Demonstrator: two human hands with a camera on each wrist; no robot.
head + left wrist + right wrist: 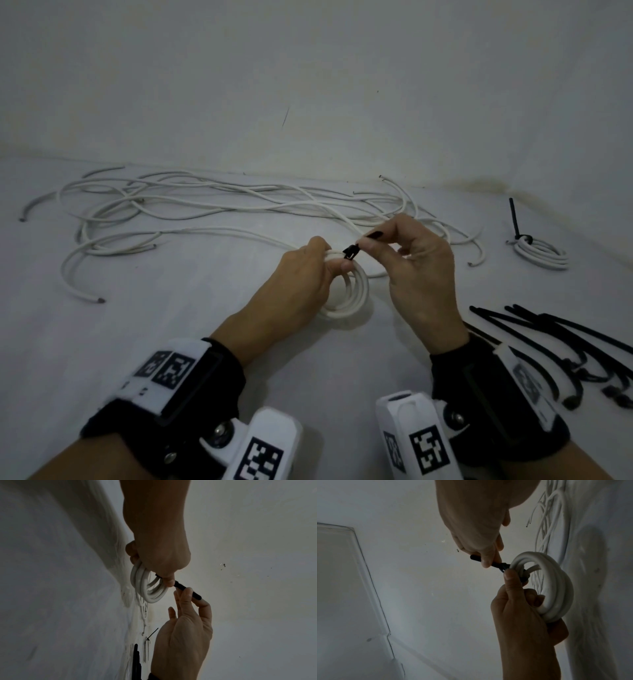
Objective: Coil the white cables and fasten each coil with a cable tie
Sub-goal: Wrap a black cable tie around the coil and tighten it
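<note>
My left hand [308, 274] grips a small coil of white cable [352, 294] at its top, thumb and fingers curled round the strands. A black cable tie [351, 254] wraps the coil there. My right hand [411, 267] pinches the tie's free end between thumb and forefinger, just right of the coil. In the left wrist view the coil [149, 588] hangs from the left hand and the tie [187, 589] runs to the right hand's fingertips. From the right wrist the coil [556, 588] and the tie [494, 564] show the same hold.
A tangle of loose white cables [205, 205] lies along the wall behind the hands. A finished coil [541, 253] with a black tie sticking up sits at the far right. Several spare black cable ties [555, 339] lie near my right wrist.
</note>
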